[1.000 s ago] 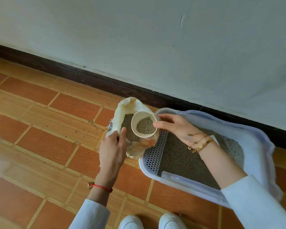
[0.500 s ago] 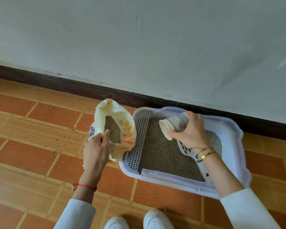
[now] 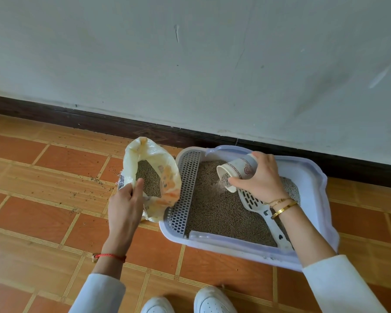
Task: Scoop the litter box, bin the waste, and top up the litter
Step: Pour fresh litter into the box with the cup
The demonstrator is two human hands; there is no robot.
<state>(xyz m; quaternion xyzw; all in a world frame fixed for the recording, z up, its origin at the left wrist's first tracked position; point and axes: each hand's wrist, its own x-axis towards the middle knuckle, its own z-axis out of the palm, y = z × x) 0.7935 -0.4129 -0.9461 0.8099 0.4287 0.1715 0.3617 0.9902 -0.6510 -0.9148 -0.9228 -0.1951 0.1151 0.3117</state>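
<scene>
Fingers of the right hand (image 3: 261, 177) wrap a paper cup (image 3: 236, 171) tipped mouth-down toward seven o'clock, grey litter (image 3: 215, 208) spilling from it into the lavender litter box (image 3: 312, 177). A white slotted scoop (image 3: 261, 210) lies on the litter under that wrist. At nine o'clock from the box, the left hand (image 3: 125, 207) pinches the rim of the open litter bag (image 3: 167, 175), which touches the box's grated step (image 3: 186, 190).

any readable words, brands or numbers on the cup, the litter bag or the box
No text can be read here.
Paper cup: a reddish printed motif and border, with no letters that I can make out.
Litter bag: orange print on the inner side and dark print on its outer left edge, both too blurred to read.
Litter box: no label visible.
Scoop: only cut-out holes, no writing.
</scene>
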